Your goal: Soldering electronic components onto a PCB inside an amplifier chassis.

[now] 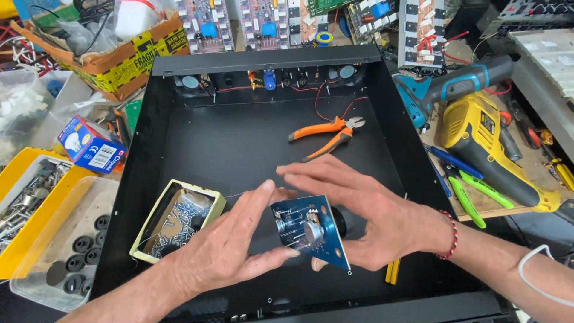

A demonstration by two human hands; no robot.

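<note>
So both my hands are on a small blue board (311, 232), held just above the floor of the open black chassis (239, 143). Left hand (224, 245) cups the near edge, thumb under, fingers (257, 197) spread over the top; not clenched, more a loose steadying grip. Right hand (365, 215) grasps it from the far side, fingers wrapped behind, where a black round part sticks out. I think that is a knob or cap on the back, view is poor there. Board is tilted, component side toward me, likely so I can see the parts while turning it.

Just left of my left hand sits a screw box (179, 218), lid off, inside the chassis so screws stay close. Orange cutters (329, 134) lie further back on the chassis floor, apart from the hands, out of the way but reachable. Yellow drill (484, 143) and teal driver (454, 87) are parked outside on the right bench. Tray of black feet (81, 254) stands at left.
</note>
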